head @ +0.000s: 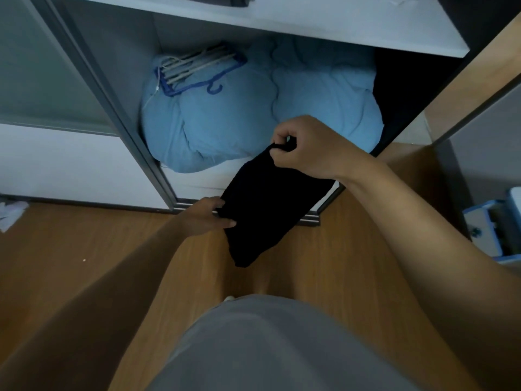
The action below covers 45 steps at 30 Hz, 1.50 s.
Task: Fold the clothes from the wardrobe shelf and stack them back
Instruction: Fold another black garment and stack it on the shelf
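Black garment (pixel 267 210), folded narrow, held in the air by 2 hands before the open wardrobe, over the wooden floor (pixel 70 249). Right hand (pixel 310 149): grip closed, curled fingers pinching the garment's upper corner; left hand (pixel 207 214): grip closed on its lower left edge, thumb laid over the cloth. Behind, a light-blue duvet (pixel 253 117) fills the compartment under a white shelf (pixel 282 21), a bundle of hangers (pixel 194 66) lying on the duvet.

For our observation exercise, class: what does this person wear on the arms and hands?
Nothing visible: the left forearm and right forearm are bare, no sleeves in view. The left hand and right hand have no gloves, rings, watch or bracelet showing. A grey garment covers the torso.
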Each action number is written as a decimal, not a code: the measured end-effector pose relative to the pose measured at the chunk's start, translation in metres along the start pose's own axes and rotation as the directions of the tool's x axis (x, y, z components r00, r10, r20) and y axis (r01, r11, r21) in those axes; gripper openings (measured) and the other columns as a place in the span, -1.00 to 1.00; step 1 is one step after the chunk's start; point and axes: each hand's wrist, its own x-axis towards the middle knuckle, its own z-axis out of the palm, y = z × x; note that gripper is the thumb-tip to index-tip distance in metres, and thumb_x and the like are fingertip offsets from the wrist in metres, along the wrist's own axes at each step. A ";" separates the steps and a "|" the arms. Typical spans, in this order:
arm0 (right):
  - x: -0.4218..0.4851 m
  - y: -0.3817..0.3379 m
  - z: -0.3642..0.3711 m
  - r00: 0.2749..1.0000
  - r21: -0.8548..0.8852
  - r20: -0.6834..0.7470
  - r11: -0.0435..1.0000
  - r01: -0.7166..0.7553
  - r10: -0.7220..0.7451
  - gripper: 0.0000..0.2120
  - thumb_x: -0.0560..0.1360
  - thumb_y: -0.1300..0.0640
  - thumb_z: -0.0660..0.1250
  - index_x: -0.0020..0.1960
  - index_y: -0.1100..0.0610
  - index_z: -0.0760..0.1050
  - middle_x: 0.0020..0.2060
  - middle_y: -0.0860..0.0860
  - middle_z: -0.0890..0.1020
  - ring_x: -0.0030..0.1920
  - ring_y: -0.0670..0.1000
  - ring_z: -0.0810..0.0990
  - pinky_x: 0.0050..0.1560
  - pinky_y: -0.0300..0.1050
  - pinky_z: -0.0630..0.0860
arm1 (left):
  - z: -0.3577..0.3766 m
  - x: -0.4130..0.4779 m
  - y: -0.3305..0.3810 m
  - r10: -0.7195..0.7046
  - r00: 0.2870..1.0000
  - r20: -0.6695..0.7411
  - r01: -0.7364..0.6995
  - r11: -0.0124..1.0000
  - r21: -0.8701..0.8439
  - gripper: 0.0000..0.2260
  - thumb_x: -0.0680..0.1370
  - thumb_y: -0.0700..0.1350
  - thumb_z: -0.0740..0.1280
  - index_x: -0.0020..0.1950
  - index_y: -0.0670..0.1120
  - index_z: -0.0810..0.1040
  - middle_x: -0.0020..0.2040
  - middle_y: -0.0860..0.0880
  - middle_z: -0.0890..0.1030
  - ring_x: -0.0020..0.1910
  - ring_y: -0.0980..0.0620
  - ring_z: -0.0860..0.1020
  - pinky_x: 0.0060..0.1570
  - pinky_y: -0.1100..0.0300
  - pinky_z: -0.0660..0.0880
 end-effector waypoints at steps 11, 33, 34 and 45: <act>0.002 0.021 0.015 0.991 -0.099 0.062 0.989 -0.111 0.118 -0.85 0.58 0.11 0.33 0.12 0.11 0.58 0.03 -0.04 0.61 0.05 -0.05 0.53 0.03 -0.26 0.36 | -0.035 -0.035 -0.035 -0.022 0.928 -0.371 0.023 1.000 -0.004 -0.70 0.38 -0.55 0.33 -0.36 -0.18 0.46 -0.38 0.04 0.52 -0.42 0.31 0.50 -0.31 0.38 0.40; 0.004 -0.003 0.044 0.893 0.198 0.286 0.891 -0.409 0.347 -0.57 0.36 -0.35 0.38 -0.43 -0.02 0.54 -0.54 -0.17 0.53 -0.52 -0.18 0.51 -0.40 -0.29 0.36 | -0.060 -0.033 0.002 -0.112 0.729 -0.675 0.067 0.993 -0.092 -0.73 0.41 -0.43 0.16 -0.24 -0.17 0.59 -0.29 -0.06 0.60 -0.31 0.18 0.52 -0.24 0.38 0.46; 0.001 -0.004 0.045 0.884 0.103 0.363 0.930 -0.352 0.294 -0.71 0.32 -0.41 0.41 -0.36 -0.21 0.59 -0.50 -0.26 0.59 -0.46 -0.26 0.57 -0.38 -0.36 0.38 | -0.060 -0.033 0.004 -0.111 0.733 -0.671 0.074 0.994 -0.083 -0.76 0.41 -0.42 0.15 -0.25 -0.22 0.58 -0.31 -0.09 0.58 -0.34 0.15 0.50 -0.26 0.31 0.45; 0.006 -0.020 0.038 0.872 -0.017 0.484 0.997 -0.071 0.070 -0.67 0.56 0.13 0.39 -0.35 -0.05 0.45 -0.52 -0.19 0.49 -0.49 -0.26 0.45 -0.41 -0.39 0.32 | -0.046 -0.011 0.027 -0.057 0.848 -0.528 0.052 0.998 -0.025 -0.77 0.43 -0.34 0.20 -0.27 -0.07 0.55 -0.15 -0.08 0.58 -0.04 -0.09 0.56 0.07 0.07 0.47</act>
